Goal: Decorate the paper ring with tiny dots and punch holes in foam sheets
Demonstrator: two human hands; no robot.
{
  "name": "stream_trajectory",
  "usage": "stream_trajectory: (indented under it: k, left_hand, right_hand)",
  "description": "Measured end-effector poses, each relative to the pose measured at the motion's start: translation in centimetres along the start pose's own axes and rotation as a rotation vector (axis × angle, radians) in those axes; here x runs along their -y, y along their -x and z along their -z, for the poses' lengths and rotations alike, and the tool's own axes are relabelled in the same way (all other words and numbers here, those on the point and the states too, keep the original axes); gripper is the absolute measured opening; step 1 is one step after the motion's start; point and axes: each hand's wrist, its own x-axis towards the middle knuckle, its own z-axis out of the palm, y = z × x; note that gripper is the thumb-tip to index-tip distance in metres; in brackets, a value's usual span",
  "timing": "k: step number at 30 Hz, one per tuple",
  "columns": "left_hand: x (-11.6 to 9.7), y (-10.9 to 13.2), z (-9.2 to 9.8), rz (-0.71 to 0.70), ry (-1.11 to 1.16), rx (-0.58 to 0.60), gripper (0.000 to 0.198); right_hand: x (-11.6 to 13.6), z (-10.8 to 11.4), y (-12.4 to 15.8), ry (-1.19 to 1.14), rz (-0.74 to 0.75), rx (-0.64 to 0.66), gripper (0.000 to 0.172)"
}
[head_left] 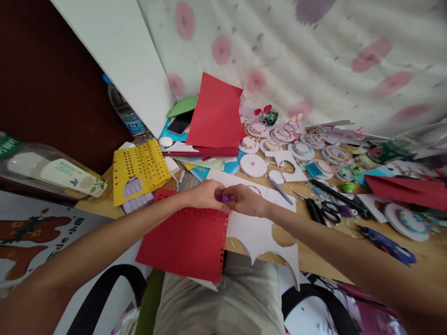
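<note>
My left hand (206, 194) and my right hand (248, 200) meet above the desk, fingers curled around a small purple object (226, 198). Fingers cover most of it, so its kind cannot be made out. Just under the hands lies a red sheet of paper (185, 242), with small holes punched along its top and right edges. Its front edge hangs over the desk. Beside it, partly below my right hand, is white card (244, 232) with round pieces cut out.
A yellow punched sheet (139, 172) lies left, near a lying bottle (56, 170). Scissors (330, 211), a blue glue gun (387, 244) and a purple-handled knife (282, 193) lie right. Several beaded white discs (253, 165) fill the back; another red sheet (218, 111) stands behind.
</note>
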Motion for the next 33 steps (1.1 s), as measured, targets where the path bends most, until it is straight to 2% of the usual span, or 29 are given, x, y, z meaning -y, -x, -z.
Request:
stream_trajectory:
  k: [5,9,10,13,17,27,33]
  left_hand:
    - [0.0,-0.1,0.3,0.021,-0.007,0.001,0.042]
    - [-0.2,1.0,2.2,0.114,-0.082,0.004,0.066]
    - [-0.2,1.5,2.6,0.140,-0.100,0.022,0.064]
    - [0.2,3.1,3.3,0.166,-0.097,0.103,0.035]
    - [0.9,4.8,2.7,0.162,-0.060,0.120,0.025]
    - [-0.7,7.4,1.1,0.201,-0.015,0.081,0.032]
    - [-0.9,9.7,-0.8,0.233,0.030,-0.015,0.033]
  right_hand:
    - [-0.5,0.3,-0.4,-0.091,0.012,0.027,0.020]
    - [-0.1,1.2,-0.3,-0.160,0.004,0.100,0.023]
    - [0.1,1.5,-0.2,-0.175,0.000,0.113,0.027]
    - [0.9,2.2,0.3,-0.323,-0.039,0.117,0.034]
    - [1.4,2.2,0.9,-0.546,-0.142,0.064,0.039]
    - [1.5,1.2,0.8,-0.616,-0.242,0.001,0.039]
    - [1.5,1.3,1.2,-0.724,-0.220,-0.014,0.034]
